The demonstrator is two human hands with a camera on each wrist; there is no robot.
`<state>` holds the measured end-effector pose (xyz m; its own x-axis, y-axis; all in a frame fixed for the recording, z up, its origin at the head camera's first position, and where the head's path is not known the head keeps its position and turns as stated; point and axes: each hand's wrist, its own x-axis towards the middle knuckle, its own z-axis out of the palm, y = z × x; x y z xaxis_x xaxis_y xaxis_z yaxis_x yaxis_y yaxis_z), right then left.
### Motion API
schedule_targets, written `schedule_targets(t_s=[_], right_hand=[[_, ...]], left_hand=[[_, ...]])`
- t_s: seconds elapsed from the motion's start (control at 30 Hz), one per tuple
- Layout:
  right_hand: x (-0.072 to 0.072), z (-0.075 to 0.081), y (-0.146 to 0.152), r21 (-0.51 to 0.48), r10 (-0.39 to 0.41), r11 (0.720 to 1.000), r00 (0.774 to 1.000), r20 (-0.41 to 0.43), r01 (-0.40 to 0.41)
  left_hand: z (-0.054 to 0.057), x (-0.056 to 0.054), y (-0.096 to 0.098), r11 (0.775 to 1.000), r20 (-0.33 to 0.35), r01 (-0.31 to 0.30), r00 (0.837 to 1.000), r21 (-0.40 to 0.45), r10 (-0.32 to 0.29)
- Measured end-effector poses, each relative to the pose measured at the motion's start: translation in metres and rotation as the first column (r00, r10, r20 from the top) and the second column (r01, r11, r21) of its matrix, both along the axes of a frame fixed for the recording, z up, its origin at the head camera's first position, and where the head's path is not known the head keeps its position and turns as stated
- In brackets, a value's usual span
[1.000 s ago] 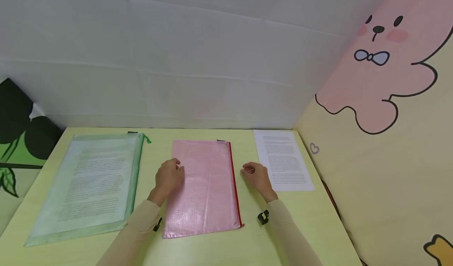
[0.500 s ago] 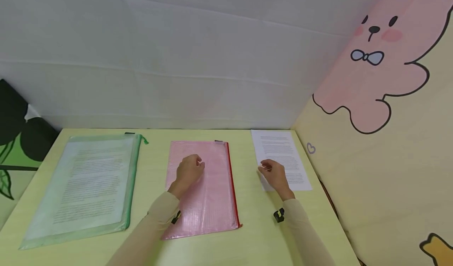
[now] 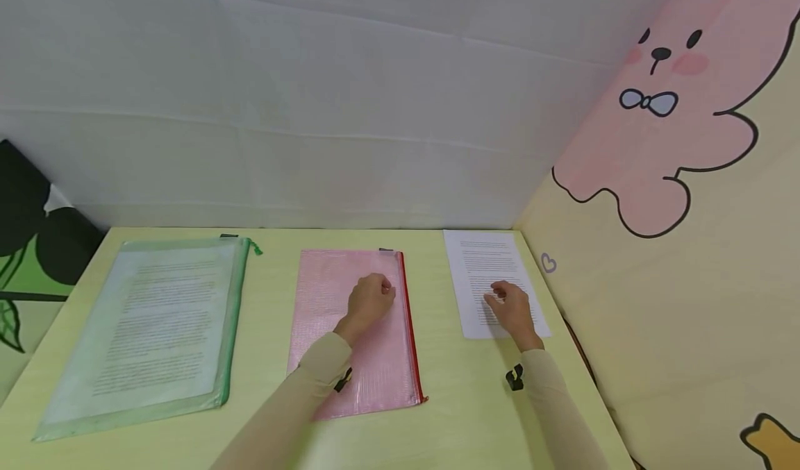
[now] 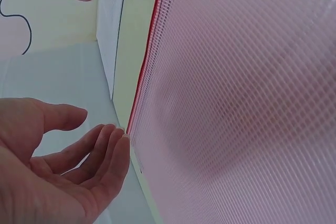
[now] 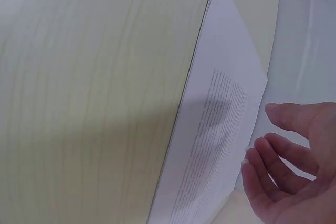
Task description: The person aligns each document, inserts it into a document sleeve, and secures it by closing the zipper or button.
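My left hand [image 3: 370,300] is over the pink mesh zipper pouch [image 3: 325,296], near the red zipper along its right side. In the left wrist view its fingers [image 4: 113,166] are loosely bent, thumb apart, with nothing between them. My right hand [image 3: 514,310] hovers over the lower part of the printed paper [image 3: 481,255] at the right of the table. The right wrist view shows its fingers [image 5: 257,182] relaxed and apart from the thumb, and a shadow falls on the sheets. Several sheets seem stacked, judging by the layered edge.
A green zipper pouch [image 3: 234,317] with a printed page inside lies at the left of the pale yellow table [image 3: 462,428]. A white backdrop [image 3: 312,109] rises behind the table, and a cream wall [image 3: 675,303] with a pink cartoon bear stands at the right.
Both hands have moved to the right: the left from the pink pouch's left edge to near its zipper, the right from beside the paper to over it. The pouches and paper stay put.
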<state>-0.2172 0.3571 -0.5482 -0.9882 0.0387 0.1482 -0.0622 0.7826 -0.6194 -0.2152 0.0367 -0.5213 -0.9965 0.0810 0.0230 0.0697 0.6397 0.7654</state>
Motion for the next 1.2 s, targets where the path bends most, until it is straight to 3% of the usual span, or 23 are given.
schedule_targets(t_s=[0.27,0.43,0.7,0.93,1.2], right_hand=[[-0.001,-0.006,0.025,0.031,-0.085,0.996,0.996,0.039,0.084],[-0.003,-0.011,0.037,0.062,-0.124,0.991,0.991,0.058,0.121],[-0.004,-0.015,0.055,0.088,-0.169,0.983,0.983,0.070,0.162],[-0.001,-0.019,0.074,0.113,-0.194,0.977,0.976,0.094,0.183],[0.004,-0.014,0.079,0.111,-0.219,0.973,0.963,0.156,0.204]], left_hand=[[-0.004,-0.003,0.027,0.999,0.033,0.039,0.999,0.034,-0.041],[-0.008,-0.004,0.042,0.994,0.019,0.078,0.997,0.076,-0.080],[-0.011,-0.010,0.059,0.992,0.024,0.098,0.995,0.085,-0.101],[-0.018,-0.007,0.081,0.990,0.029,0.092,0.995,0.110,-0.096],[-0.023,-0.008,0.102,0.981,0.068,0.090,0.992,0.175,-0.103]])
